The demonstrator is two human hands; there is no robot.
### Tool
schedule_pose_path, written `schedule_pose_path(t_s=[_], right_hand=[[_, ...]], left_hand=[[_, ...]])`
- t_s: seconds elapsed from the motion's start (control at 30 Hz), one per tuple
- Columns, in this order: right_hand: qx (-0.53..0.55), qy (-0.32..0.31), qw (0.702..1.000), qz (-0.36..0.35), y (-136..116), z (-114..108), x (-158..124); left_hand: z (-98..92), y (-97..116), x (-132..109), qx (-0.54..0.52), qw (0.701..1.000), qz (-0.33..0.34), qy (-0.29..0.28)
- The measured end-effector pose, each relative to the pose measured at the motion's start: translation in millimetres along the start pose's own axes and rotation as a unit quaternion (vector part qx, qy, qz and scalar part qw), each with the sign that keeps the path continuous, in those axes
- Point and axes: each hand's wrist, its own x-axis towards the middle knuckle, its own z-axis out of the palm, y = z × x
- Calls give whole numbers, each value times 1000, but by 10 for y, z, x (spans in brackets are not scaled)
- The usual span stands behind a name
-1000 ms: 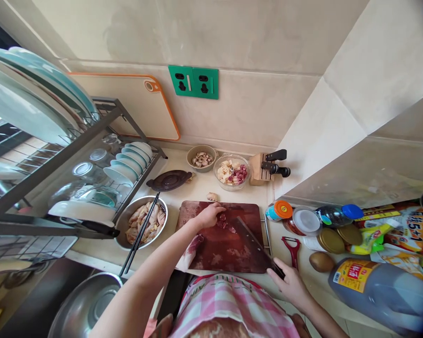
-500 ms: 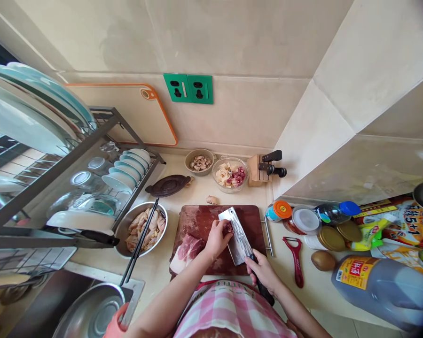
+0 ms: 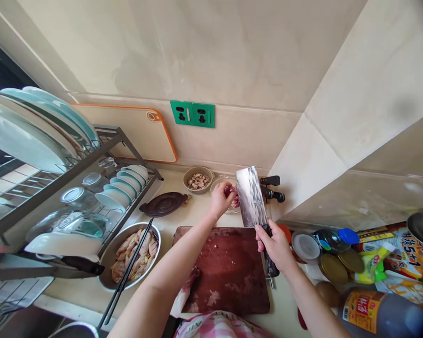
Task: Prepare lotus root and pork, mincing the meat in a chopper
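My right hand (image 3: 277, 244) grips the black handle of a cleaver (image 3: 251, 197), whose broad steel blade is lifted and points toward the back wall. My left hand (image 3: 221, 198) is raised over a glass bowl (image 3: 216, 184) at the back of the counter, fingers curled round small pieces of red meat (image 3: 230, 191) held against the blade. Below both hands lies a dark red cutting board (image 3: 229, 270), with a slab of raw pork (image 3: 185, 291) at its front left corner, partly hidden by my left forearm.
A steel bowl of raw chicken (image 3: 134, 253) with black chopsticks (image 3: 127, 277) sits left of the board. A dish rack (image 3: 74, 188) fills the left. A small basket (image 3: 198, 180), dark lid (image 3: 164, 204) and knife block (image 3: 271, 188) stand behind. Bottles and jars (image 3: 331, 249) crowd the right.
Both hands rose from the board toward the glass bowl at the back, carrying the cut meat on the cleaver blade. The board now has only scraps in its middle.
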Motion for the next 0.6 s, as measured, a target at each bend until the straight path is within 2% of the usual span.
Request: schedule_pose_path(t_s=[0.07, 0.13, 0.2, 0.27, 0.33, 0.37, 0.4, 0.47, 0.53, 0.6], right_hand=[[-57, 26, 998, -28, -63, -34, 107], [-147, 38, 986, -65, -63, -58, 189], [-256, 45, 959, -115, -15, -69, 246], [-338, 36, 926, -165, 57, -65, 288], [-386, 12, 899, -205, 130, -49, 323], [-404, -3, 888, -220, 159, -40, 340], [-424, -14, 876, -231, 180, -30, 358], [-464, -32, 851, -245, 193, -12, 392], [-497, -46, 829, -253, 165, 6, 426], [-522, -59, 810, -261, 105, 26, 458]], left_hand=[[16, -142, 117, 32, 998, -1, -56], [-64, -304, 198, 45, 996, -5, -77], [-261, -425, 280, 52, 997, -19, -56], [-523, -453, 367, 53, 998, -23, -12], [-759, -373, 428, 44, 999, 3, 27], [-840, -300, 437, 41, 999, 27, 20], [-885, -214, 428, 37, 998, 57, -9], [-863, -38, 362, 30, 984, 122, -129], [-710, 93, 265, 17, 951, 178, -253], [-487, 142, 195, 16, 923, 213, -321]])
